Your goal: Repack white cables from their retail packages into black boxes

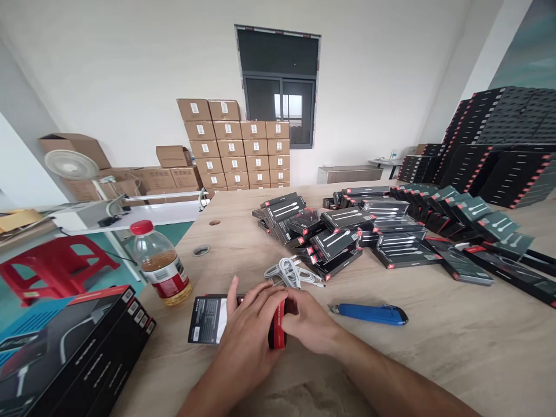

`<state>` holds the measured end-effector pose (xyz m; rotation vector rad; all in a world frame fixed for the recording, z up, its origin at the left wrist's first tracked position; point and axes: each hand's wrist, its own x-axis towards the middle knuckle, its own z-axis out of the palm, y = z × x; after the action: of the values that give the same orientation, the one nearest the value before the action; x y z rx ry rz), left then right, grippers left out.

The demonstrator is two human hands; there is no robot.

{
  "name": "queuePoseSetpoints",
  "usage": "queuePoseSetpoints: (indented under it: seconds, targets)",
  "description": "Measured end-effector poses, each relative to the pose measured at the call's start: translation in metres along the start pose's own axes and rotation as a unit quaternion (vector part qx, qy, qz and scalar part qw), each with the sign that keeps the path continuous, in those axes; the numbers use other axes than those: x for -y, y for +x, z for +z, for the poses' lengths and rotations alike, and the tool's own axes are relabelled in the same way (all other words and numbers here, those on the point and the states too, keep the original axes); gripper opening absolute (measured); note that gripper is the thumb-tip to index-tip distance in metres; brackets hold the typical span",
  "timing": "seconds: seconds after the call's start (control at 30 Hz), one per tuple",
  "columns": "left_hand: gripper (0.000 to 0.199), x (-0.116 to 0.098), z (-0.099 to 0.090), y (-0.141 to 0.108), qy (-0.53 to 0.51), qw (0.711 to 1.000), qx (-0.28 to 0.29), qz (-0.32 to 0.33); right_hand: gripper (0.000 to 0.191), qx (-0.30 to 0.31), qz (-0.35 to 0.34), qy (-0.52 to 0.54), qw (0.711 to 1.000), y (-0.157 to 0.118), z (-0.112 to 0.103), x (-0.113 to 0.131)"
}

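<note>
Both hands are closed around a small black and red cable box [278, 325] at the near middle of the table. My left hand [252, 327] lies over its left side, thumb sticking up, and covers much of it. From the right, my right hand [310, 321] grips the edge with bent fingers. A dark printed card panel [207, 319] with a white area lies left of my left hand; whether it joins the box is hidden. Just beyond my fingers rests a coiled white cable [290, 272]. A blue utility knife [372, 313] lies to the right of my right hand.
Small black cable boxes [336, 243] are heaped beyond the cable, with more rows and tall stacks [469, 156] at right. A bottle [161, 266] with a red cap stands at left, behind larger black boxes [99, 347]. A tape roll [201, 250] lies near the table's left edge.
</note>
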<state>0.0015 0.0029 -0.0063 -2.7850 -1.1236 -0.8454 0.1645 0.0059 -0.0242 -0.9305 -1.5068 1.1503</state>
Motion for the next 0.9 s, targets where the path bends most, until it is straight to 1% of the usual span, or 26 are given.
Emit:
queuePoseSetpoints:
  seconds: [0.13, 0.3, 0.37, 0.43, 0.53, 0.6, 0.7, 0.73, 0.8, 0.83, 0.9]
  targets:
    - [0.066, 0.0, 0.001, 0.002, -0.006, 1.0, -0.006, 0.004, 0.026, -0.033, 0.007, -0.002, 0.999, 0.0, 0.004, 0.0]
    - [0.063, 0.003, 0.005, 0.006, -0.008, 1.0, -0.011, 0.017, 0.028, -0.074, 0.015, 0.01, 0.997, 0.001, 0.008, -0.002]
    - [0.063, 0.005, 0.007, 0.007, 0.0, 1.0, -0.012, 0.026, 0.027, -0.087, 0.016, 0.014, 0.996, 0.003, 0.007, -0.003]
    - [0.065, 0.006, 0.008, 0.008, 0.001, 0.999, -0.006, 0.033, 0.025, -0.087, 0.016, 0.017, 0.996, 0.005, 0.003, -0.004]
    - [0.065, 0.006, 0.005, 0.008, -0.005, 1.0, 0.003, 0.02, 0.019, -0.063, 0.008, 0.022, 0.998, 0.006, -0.006, -0.003]
    - [0.061, 0.005, 0.003, 0.008, 0.003, 1.0, 0.004, 0.009, 0.013, -0.023, 0.005, 0.034, 0.999, 0.005, -0.013, -0.001]
    - [0.06, 0.007, -0.001, 0.007, 0.014, 1.0, -0.002, 0.001, 0.007, 0.054, 0.008, 0.062, 0.997, 0.001, -0.02, 0.001]
    - [0.06, 0.008, -0.002, 0.006, 0.012, 1.0, -0.005, -0.002, 0.009, 0.08, 0.013, 0.076, 0.994, 0.0, -0.022, 0.002]
    - [0.06, 0.011, -0.004, 0.005, 0.006, 1.0, -0.007, -0.008, 0.023, 0.117, 0.023, 0.105, 0.987, -0.001, -0.025, 0.002]
    - [0.061, 0.012, -0.006, 0.004, 0.003, 1.0, -0.009, -0.012, 0.028, 0.123, 0.026, 0.12, 0.985, -0.001, -0.027, 0.002]
    - [0.061, 0.014, -0.009, 0.003, -0.004, 1.0, -0.018, -0.025, 0.031, 0.1, 0.034, 0.15, 0.983, 0.001, -0.029, 0.001]
